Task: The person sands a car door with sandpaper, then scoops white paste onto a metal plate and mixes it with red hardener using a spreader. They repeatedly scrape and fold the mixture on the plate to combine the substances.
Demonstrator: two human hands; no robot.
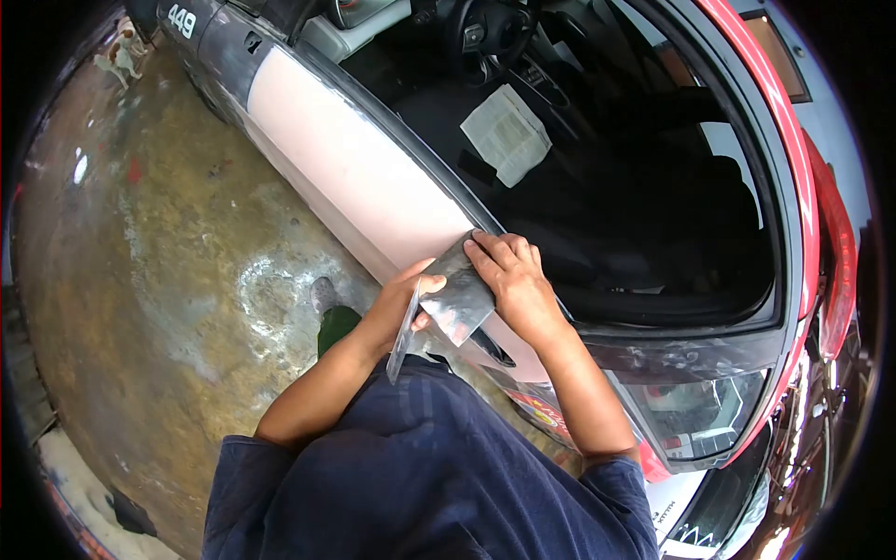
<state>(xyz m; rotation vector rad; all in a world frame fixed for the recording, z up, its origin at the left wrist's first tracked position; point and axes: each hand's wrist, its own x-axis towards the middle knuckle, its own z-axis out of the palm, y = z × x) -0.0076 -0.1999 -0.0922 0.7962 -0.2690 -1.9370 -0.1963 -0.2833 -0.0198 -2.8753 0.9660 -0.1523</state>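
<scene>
A glossy dark grey film (459, 291) lies against the rear part of a car door, just under the window edge. My left hand (403, 303) grips the film's left side between thumb and fingers, and a loose flap hangs down beside it. My right hand (509, 271) rests on the film's upper right edge with fingers bent, its fingertips at the window sill. The door panel (350, 159) ahead is pale pink, with dark strips along its top.
Through the window opening, a newspaper (507, 135) lies inside near the steering wheel (495, 28). The stained floor (168, 233) extends to the left, with a dog (119, 58) at the far left. Another vehicle (695, 513) stands at the lower right.
</scene>
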